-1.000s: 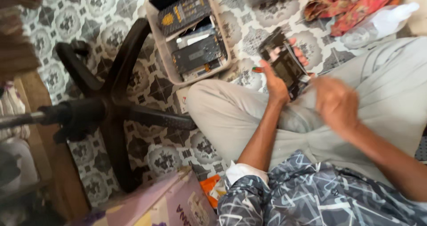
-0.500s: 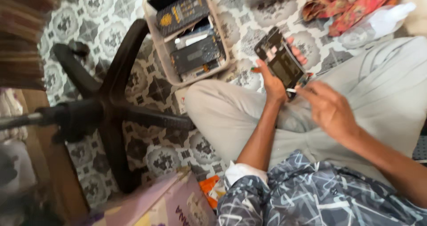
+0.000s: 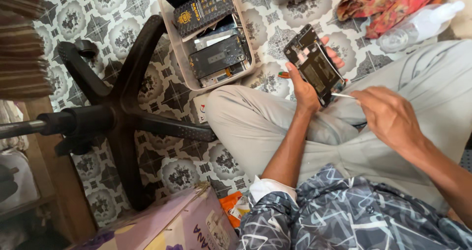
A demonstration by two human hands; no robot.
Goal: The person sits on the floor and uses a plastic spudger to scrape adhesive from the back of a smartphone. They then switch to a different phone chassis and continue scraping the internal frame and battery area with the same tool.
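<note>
The left hand (image 3: 306, 87) grips an opened phone (image 3: 314, 64) while the right hand (image 3: 388, 113) pinches a thin tool (image 3: 342, 96) against its lower edge.

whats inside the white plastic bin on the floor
The white bin holds stacked phone parts: a dark flat box with gold print on top, a grey back panel lower down, and metal frames between them. Whatever lies beneath these layers is covered.
</note>
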